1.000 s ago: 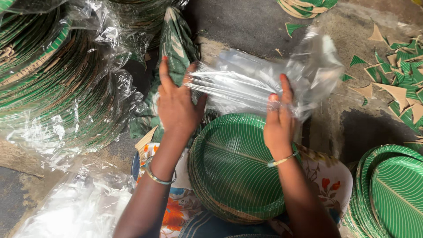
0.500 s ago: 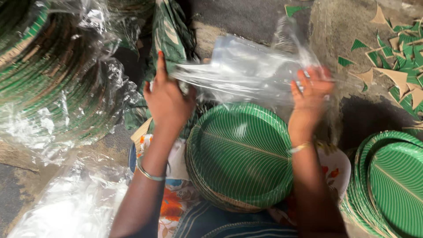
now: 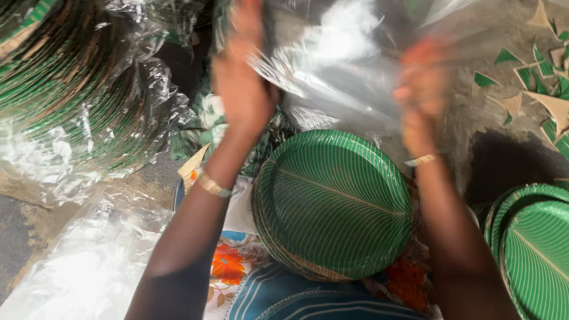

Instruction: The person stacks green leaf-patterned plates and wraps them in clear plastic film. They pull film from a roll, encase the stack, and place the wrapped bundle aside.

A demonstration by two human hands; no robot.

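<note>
A stack of green leaf-patterned paper plates (image 3: 335,204) rests on my lap in the middle of the head view. Above it I hold a clear plastic bag (image 3: 344,71) stretched between both hands. My left hand (image 3: 243,89) grips the bag's left edge, raised near the top of the view. My right hand (image 3: 421,95) is blurred and sits partly behind the plastic, gripping the bag's right side. Each wrist wears a bangle.
A big plastic-wrapped stack of green plates (image 3: 65,89) lies at the upper left. More loose plastic (image 3: 77,266) lies at the lower left. Another pile of green plates (image 3: 533,249) stands at the lower right. Green and tan paper offcuts (image 3: 533,77) litter the floor at the upper right.
Both hands have lifted the plastic bag upward and away from the plate stack, and the bag has spread wider. The plate stack on my lap has stayed put.
</note>
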